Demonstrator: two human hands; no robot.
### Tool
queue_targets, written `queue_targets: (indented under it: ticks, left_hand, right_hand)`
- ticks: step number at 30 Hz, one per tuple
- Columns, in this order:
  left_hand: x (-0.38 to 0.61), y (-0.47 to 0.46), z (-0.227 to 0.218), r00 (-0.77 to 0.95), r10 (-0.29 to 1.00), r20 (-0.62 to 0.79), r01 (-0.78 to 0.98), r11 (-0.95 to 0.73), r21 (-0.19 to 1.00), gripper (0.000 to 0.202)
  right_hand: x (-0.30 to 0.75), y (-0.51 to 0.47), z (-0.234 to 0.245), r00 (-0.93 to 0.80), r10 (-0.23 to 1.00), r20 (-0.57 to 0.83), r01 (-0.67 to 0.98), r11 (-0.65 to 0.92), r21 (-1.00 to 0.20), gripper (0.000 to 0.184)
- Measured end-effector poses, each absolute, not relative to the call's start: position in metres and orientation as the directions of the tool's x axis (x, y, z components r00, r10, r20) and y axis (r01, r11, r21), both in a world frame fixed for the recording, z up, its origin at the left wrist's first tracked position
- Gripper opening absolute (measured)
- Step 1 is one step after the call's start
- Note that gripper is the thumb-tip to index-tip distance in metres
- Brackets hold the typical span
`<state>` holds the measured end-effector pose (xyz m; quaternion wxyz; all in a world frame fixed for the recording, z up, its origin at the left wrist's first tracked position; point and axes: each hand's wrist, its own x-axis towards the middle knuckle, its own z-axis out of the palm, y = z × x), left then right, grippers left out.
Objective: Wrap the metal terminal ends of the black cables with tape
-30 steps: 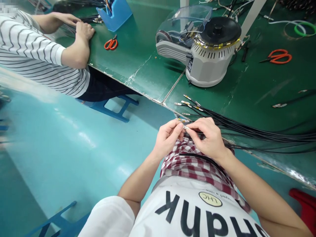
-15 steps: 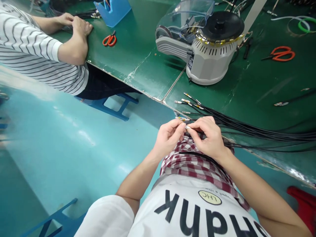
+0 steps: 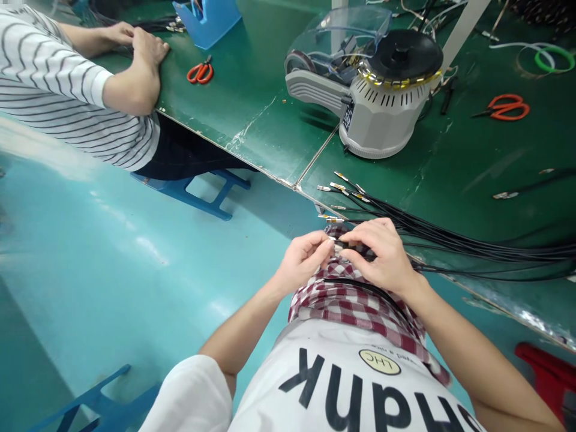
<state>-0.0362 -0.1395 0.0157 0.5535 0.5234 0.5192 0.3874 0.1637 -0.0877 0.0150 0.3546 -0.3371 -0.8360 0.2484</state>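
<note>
My left hand (image 3: 302,259) and my right hand (image 3: 380,255) meet over my lap at the near edge of the green table (image 3: 472,174). Both pinch the metal tip of a thin black wire (image 3: 336,243) between thumb and fingers. That wire belongs to a bundle of black wires (image 3: 450,240) with small metal terminals, lying on the table and running off to the right. Several loose terminal ends (image 3: 342,189) fan out just beyond my hands.
A grey tape dispenser machine (image 3: 373,90) stands at the table's middle. Orange scissors (image 3: 200,72) lie at the left and another pair (image 3: 506,108) at the right. A person in a striped shirt (image 3: 58,96) sits at the left, hands on the table. A blue bin (image 3: 209,21) stands behind.
Both hands have dropped slightly toward my lap, still pinching the wire tip. The person at the left has barely moved.
</note>
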Motion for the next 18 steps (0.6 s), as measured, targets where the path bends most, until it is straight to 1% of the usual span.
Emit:
queue_targets:
  ticks: [2,4,7,8,10,12,14,16,18]
  left_hand:
    - [-0.043,-0.144,0.003,0.214,0.945,-0.248,0.239,0.195,0.951,0.036]
    - [-0.048,-0.145,-0.008,0.211,0.933,-0.293,0.363,0.203,0.909,0.037]
    - [-0.050,-0.141,-0.016,0.086,0.961,-0.261,0.520,0.181,0.835,0.036]
    - [-0.050,-0.139,-0.016,0.032,0.971,-0.237,0.558,0.179,0.810,0.036]
    - [-0.049,-0.133,-0.013,-0.061,0.980,-0.187,0.595,0.186,0.782,0.034]
    - [-0.046,-0.129,-0.009,-0.101,0.985,-0.142,0.565,0.174,0.807,0.027]
    - [-0.042,-0.126,-0.006,-0.092,0.990,-0.102,0.469,0.134,0.873,0.022]
    - [-0.036,-0.124,-0.004,-0.062,0.995,-0.081,0.317,0.097,0.944,0.026]
    - [-0.030,-0.124,-0.003,-0.052,0.996,-0.074,0.192,0.082,0.978,0.031]
  right_hand:
    - [0.172,-0.080,0.012,-0.494,0.760,0.422,0.472,0.642,-0.604,0.010]
    - [0.178,-0.073,0.007,-0.473,0.788,0.394,0.604,0.615,-0.507,0.009]
    - [0.179,-0.066,0.000,-0.503,0.806,0.312,0.731,0.589,-0.344,0.013]
    - [0.178,-0.065,-0.002,-0.510,0.807,0.298,0.745,0.587,-0.316,0.013]
    - [0.176,-0.066,-0.004,-0.505,0.809,0.300,0.754,0.583,-0.303,0.010]
    - [0.176,-0.067,-0.004,-0.490,0.811,0.319,0.746,0.579,-0.329,0.010]
    - [0.177,-0.069,-0.003,-0.470,0.813,0.344,0.726,0.578,-0.373,0.009]
    - [0.178,-0.071,-0.001,-0.456,0.810,0.369,0.700,0.582,-0.413,0.008]
    - [0.178,-0.072,0.002,-0.446,0.802,0.397,0.673,0.594,-0.442,0.008]
